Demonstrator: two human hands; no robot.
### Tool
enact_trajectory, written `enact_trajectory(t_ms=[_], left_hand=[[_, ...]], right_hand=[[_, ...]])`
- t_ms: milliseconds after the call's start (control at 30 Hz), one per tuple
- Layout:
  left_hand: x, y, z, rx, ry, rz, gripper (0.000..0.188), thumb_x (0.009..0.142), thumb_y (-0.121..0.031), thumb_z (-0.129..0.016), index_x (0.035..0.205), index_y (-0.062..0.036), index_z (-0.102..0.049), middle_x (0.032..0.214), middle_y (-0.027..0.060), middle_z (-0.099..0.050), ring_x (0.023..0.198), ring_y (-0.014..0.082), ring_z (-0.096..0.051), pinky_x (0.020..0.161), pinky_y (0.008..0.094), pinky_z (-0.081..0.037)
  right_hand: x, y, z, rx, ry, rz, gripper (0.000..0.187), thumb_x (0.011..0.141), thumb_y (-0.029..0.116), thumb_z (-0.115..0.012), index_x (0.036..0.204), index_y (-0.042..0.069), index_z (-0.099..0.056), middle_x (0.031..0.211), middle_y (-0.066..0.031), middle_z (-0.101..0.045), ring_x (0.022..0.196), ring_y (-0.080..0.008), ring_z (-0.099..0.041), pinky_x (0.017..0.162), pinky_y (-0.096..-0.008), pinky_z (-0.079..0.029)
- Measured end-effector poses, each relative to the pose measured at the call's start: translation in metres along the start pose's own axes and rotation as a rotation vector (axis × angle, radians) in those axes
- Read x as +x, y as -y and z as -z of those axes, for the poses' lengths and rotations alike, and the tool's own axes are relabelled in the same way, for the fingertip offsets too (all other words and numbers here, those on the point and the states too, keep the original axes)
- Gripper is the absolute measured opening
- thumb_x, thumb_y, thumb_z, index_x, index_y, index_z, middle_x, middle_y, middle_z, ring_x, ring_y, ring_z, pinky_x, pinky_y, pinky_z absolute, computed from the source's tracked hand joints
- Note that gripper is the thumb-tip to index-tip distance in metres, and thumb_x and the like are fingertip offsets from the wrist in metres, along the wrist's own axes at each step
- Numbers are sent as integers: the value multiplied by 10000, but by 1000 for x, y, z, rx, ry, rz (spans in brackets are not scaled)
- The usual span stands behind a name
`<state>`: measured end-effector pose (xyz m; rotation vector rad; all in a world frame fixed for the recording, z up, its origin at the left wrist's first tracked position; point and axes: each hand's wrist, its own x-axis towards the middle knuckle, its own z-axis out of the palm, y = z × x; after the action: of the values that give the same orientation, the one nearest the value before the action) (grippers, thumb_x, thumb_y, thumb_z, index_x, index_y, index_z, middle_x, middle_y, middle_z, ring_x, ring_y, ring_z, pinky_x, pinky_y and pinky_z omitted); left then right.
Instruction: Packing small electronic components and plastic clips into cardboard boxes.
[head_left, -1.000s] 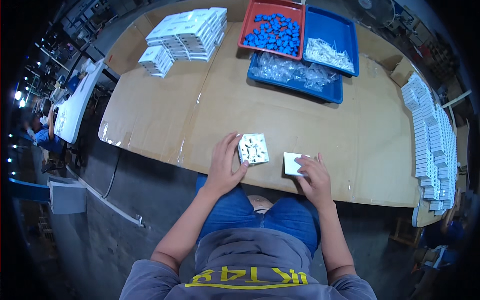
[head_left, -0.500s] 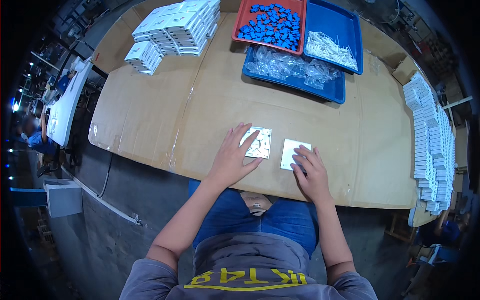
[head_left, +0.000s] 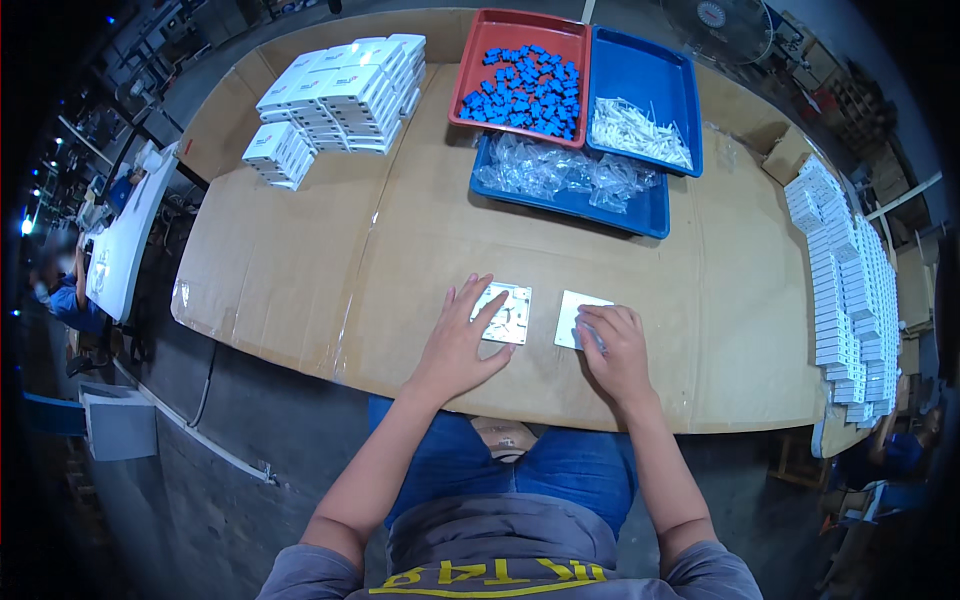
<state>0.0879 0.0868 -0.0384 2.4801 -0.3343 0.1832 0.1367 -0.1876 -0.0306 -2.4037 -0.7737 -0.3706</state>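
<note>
- The left hand [head_left: 462,343] lies flat, fingers spread, on one white square plate [head_left: 505,312]; the right hand [head_left: 613,347] curls loosely over a second plate [head_left: 572,318] just beside it.
- Both plates rest near the front edge of the cardboard-covered desk [head_left: 300,270].
- Farther back sit three trays: a red tray [head_left: 470,62] of blue pieces and two blue trays [head_left: 650,215].
- White boxes [head_left: 340,95] are stacked far left; more white boxes [head_left: 840,290] line the right edge.

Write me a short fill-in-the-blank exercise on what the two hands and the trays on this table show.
1. The left hand lies flat, fingers spread, on a square ____ plate.
2. The right hand rests curled on a second plate, to the ____ of the first.
3. The small blue parts lie in the ____ tray.
4. The clear plastic bags lie in a ____ tray.

Missing words: white; right; red; blue
</note>
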Motion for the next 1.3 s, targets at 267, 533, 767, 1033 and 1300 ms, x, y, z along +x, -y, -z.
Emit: enact_trajectory(t_ms=[267, 533, 767, 1033, 1300], left_hand=[[-30, -31, -3, -201, -207, -37, 603, 884, -278, -767, 1417, -52, -597, 1506, 212, -505, 1429, 403, -457, 1205, 515, -347], [-87, -84, -19, -530, -97, -101, 451, 902, -159, -741, 1327, -35, -655, 1349, 162, -617, 1247, 335, -608, 1053, 423, -495], [-98, -70, -7, -616, -139, 33, 394, 927, -78, -721, 1306, 2, -653, 1267, 160, -651, 1082, 268, -692, 951, 351, -553], [-73, -67, -10, -597, -198, -8, 317, 937, -33, -660, 1249, 29, -665, 1182, 159, -677, 1014, 227, -688, 923, 326, -545], [-4, -80, -7, -1097, -399, 373, 471, 1004, -157, -696, 1421, -9, -534, 1241, 120, -654, 976, 152, -664, 866, 283, -523]], right_hand=[[123, -79, -2, 63, -227, -223, 161, 948, 147, -691, 1049, 27, -725, 1023, -152, -721, 996, -335, -693, 847, -437, -544], [207, -115, -36, -465, 16, -423, 294, 873, 309, -750, 1029, 60, -737, 1058, -148, -730, 1054, -346, -709, 865, -488, -580], [207, -122, -23, -329, 74, -597, 212, 866, 191, -696, 999, 35, -749, 1057, -165, -760, 1015, -352, -728, 853, -474, -579], [173, -146, 22, 304, -16, -417, 202, 941, 175, -737, 1014, -13, -752, 899, -100, -748, 783, -202, -674, 734, -363, -523], [102, -16, 44, 1166, 161, -609, 127, 996, 146, -689, 991, 24, -720, 851, -18, -689, 650, -32, -487, 567, -202, -375]])
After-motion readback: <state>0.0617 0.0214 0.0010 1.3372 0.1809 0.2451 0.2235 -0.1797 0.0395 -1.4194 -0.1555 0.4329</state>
